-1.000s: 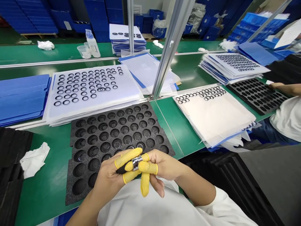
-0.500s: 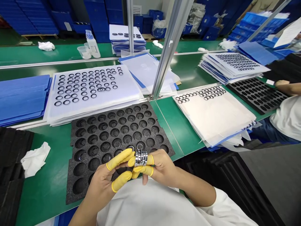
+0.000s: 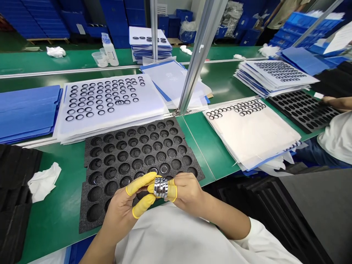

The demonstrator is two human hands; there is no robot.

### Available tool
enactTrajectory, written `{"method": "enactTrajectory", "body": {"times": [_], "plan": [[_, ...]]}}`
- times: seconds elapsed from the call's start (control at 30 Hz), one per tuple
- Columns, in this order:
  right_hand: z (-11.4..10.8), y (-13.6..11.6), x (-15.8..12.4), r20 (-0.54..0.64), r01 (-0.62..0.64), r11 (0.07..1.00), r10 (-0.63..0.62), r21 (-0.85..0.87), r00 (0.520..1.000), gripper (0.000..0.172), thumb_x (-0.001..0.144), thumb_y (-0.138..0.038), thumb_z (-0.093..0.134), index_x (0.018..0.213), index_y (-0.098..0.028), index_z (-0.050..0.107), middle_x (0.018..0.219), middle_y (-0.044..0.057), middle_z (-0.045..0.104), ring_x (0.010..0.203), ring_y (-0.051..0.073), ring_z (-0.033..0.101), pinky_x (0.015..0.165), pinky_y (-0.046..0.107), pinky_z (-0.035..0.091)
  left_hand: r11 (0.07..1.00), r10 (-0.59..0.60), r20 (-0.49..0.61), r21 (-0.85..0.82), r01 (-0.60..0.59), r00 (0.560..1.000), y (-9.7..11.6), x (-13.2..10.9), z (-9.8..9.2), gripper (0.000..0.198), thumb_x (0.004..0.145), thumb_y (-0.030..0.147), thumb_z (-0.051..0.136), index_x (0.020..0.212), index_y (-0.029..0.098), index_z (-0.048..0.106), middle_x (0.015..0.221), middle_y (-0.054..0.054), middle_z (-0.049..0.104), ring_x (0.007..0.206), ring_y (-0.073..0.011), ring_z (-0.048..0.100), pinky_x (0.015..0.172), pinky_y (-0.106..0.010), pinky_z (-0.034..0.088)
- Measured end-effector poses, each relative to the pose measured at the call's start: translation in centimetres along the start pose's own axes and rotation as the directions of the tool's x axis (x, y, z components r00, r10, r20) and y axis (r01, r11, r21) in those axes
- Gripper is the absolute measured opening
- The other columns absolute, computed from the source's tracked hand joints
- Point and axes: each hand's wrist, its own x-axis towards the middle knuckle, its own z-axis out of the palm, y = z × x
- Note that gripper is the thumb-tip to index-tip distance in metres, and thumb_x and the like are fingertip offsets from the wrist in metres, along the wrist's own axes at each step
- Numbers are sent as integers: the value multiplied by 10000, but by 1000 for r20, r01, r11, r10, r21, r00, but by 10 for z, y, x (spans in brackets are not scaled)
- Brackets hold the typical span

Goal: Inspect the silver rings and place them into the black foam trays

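In front of my chest, a short row of shiny metal rings (image 3: 161,187) sits side by side around the yellow-covered fingers of my right hand (image 3: 187,192), which are closed. My left hand (image 3: 129,201), also in yellow finger cots, brings its thumb and forefinger to the left end of the rings, one above and one below. The fingertips overlap there, so the exact contact is partly hidden. Below both hands lies a black foam tray (image 3: 90,161) with round pockets. Many pockets hold rings; several in the near rows show none.
White sheets (image 3: 143,104) with rows of rings lie behind the tray; another ring-covered stack (image 3: 253,135) is right. A metal post (image 3: 194,62) rises between them. Crumpled tissue (image 3: 45,183) and black foam (image 3: 16,198) lie left. A co-worker's arm (image 3: 339,103) is far right.
The rings and my right hand have shifted slightly left, toward my left fingers, and the rings have turned a little. The right fingers look more tucked in. The view has shifted slightly.
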Motion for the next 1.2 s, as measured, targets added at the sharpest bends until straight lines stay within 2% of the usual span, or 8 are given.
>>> {"method": "enactTrajectory", "body": {"times": [0.2, 0.33, 0.5, 0.6, 0.7, 0.87, 1.07, 1.2], "plan": [[-2, -11, 7, 66, -163, 917, 149, 365, 987, 507, 1080, -429, 425, 683, -200, 642, 567, -4, 674, 492, 84, 605, 521, 187, 470, 993, -45, 5, -110, 46, 999, -3, -3, 0, 504, 887, 298, 753, 1381, 302, 655, 1183, -79, 790, 1002, -252, 758, 883, -339, 630], [-1, -16, 7, 142, -276, 836, 237, 475, 961, 492, 1060, -482, 451, 760, -183, 702, 606, 8, 719, 533, 95, 687, 544, 166, 528, 993, -52, 41, -104, 56, 998, -5, -7, -1, 476, 939, 287, 689, 1410, 314, 626, 1189, -74, 784, 932, -220, 753, 831, -312, 626], [-2, -19, 3, 207, -361, 786, 296, 501, 932, 457, 1050, -483, 470, 865, -171, 747, 639, 16, 736, 556, 106, 716, 559, 166, 552, 985, 136, 13, 109, -136, 991, -2, -2, 1, 539, 953, 205, 660, 1454, 375, 562, 1332, -30, 713, 1096, -184, 698, 939, -263, 578], [-4, -20, 2, 239, -385, 757, 302, 528, 923, 449, 1054, -476, 462, 940, -158, 758, 655, 23, 743, 560, 112, 725, 561, 167, 555, 916, 311, 36, 255, -309, 950, 1, 2, 3, 585, 950, 158, 640, 1489, 351, 522, 1468, -52, 602, 1206, -202, 637, 1002, -300, 556], [-5, -21, 3, 261, -423, 740, 334, 523, 906, 478, 1049, -499, 458, 904, -157, 760, 636, 31, 738, 560, 119, 724, 553, 171, 545, 797, 473, 121, 364, -482, 873, 3, 4, 1, 542, 955, 132, 615, 1460, 323, 562, 1543, -73, 521, 1202, -219, 621, 999, -351, 561], [-7, -24, 5, 284, -508, 661, 424, 552, 860, 439, 1007, -517, 550, 831, -175, 761, 560, -6, 680, 510, 112, 689, 555, 178, 534, 675, 578, 215, 417, -609, 788, 5, 5, 2, 547, 924, 94, 647, 1407, 347, 609, 1532, -57, 536, 1282, -263, 572, 1035, -435, 550], [-10, -29, 6, 373, -622, 492, 514, 609, 772, 434, 992, -532, 568, 878, -158, 756, 604, -4, 697, 459, 101, 657, 525, 185, 506, 826, 434, 49, 376, -419, 900, 5, -1, 7, 565, 959, 43, 562, 1455, 314, 562, 1418, -36, 660, 1147, -146, 690, 982, -235, 575], [-8, -31, 4, 370, -643, 462, 551, 611, 748, 468, 968, -566, 587, 813, -153, 741, 591, -5, 683, 453, 92, 634, 522, 186, 487, 861, 371, -12, 380, -339, 929, 3, -4, 6, 485, 949, 90, 622, 1354, 354, 656, 1243, 24, 765, 1031, -117, 742, 932, -179, 582]]}}
